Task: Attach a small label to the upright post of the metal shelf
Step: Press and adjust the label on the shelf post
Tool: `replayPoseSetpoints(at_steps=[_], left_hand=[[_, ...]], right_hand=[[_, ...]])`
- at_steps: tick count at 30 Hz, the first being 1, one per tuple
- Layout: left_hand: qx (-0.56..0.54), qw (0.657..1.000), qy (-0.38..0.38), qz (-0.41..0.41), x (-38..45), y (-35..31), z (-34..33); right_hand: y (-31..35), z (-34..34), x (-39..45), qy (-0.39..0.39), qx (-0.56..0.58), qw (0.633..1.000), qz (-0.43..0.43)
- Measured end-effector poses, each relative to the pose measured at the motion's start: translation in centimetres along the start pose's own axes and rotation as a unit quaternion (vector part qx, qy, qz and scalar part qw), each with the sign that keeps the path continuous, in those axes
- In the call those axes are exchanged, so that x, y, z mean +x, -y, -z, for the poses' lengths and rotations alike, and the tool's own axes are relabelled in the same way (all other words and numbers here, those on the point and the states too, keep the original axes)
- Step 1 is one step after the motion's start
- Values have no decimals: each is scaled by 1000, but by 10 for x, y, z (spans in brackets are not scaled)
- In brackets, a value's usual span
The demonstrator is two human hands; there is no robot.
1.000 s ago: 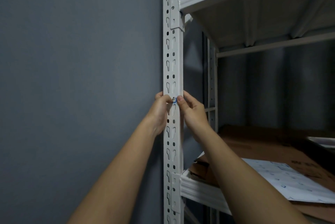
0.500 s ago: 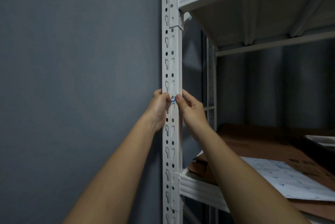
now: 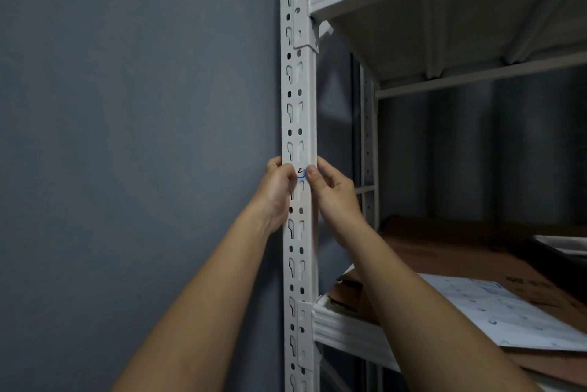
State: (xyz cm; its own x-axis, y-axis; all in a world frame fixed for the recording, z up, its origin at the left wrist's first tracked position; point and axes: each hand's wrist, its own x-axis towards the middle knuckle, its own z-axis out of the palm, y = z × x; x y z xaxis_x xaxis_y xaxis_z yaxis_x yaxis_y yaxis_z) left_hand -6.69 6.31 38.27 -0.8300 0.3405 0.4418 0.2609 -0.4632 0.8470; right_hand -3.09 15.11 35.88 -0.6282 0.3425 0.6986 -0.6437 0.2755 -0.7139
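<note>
At frame centre, both thumbs press a small blue-edged label (image 3: 301,173) against the white upright post (image 3: 298,112); the left hand (image 3: 279,188) and right hand (image 3: 333,191) curl their fingers round the post's edges. Cardboard (image 3: 476,252) lies on the shelf (image 3: 346,325) lower right.

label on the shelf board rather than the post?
No, the small blue-edged white label sits on the white perforated metal post, pressed between the left hand and right hand.
</note>
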Motion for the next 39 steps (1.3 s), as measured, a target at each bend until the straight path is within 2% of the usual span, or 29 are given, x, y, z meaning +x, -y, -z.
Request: replayPoseSetpoints(at_steps=[2, 3, 6, 7, 9, 11, 13, 15, 16, 18, 26, 30, 39], left_hand=[[72, 997, -10, -12, -5, -1, -3], [74, 997, -14, -11, -7, -1, -2], [1, 1000, 0, -23, -12, 2, 0], [24, 998, -5, -53, -15, 6, 3], [166, 974, -48, -145, -24, 19, 11], [301, 910, -121, -259, -31, 29, 20], [392, 822, -176, -373, -31, 34, 29], [466, 742, -220, -429, -25, 37, 33], [488, 720, -235, -434, -23, 38, 33], [494, 717, -245, -426, -20, 40, 31], [431, 759, -256, -416, -15, 41, 24], [408, 774, -257, -410, -10, 45, 19], [434, 759, -234, -426, 0, 51, 16]], right_hand=[[1, 1, 0, 3, 0, 1000, 3], [1, 0, -1, 3, 1, 1000, 6], [2, 1, -2, 10, -2, 1000, 17], [2, 1, -2, 11, -4, 1000, 17], [1, 3, -1, 17, -3, 1000, 18], [1, 4, -1, 20, 0, 1000, 11], [0, 3, -1, 20, -1, 1000, 6], [0, 2, -1, 18, 4, 1000, -2], [0, 2, -2, 17, 9, 1000, -7], [-1, 0, -1, 12, 8, 1000, -16], [-7, 1, 2, 8, -17, 1000, -10], [-15, -6, 5, -19, -43, 999, -6], [-16, -13, 4, -48, -67, 997, -16]])
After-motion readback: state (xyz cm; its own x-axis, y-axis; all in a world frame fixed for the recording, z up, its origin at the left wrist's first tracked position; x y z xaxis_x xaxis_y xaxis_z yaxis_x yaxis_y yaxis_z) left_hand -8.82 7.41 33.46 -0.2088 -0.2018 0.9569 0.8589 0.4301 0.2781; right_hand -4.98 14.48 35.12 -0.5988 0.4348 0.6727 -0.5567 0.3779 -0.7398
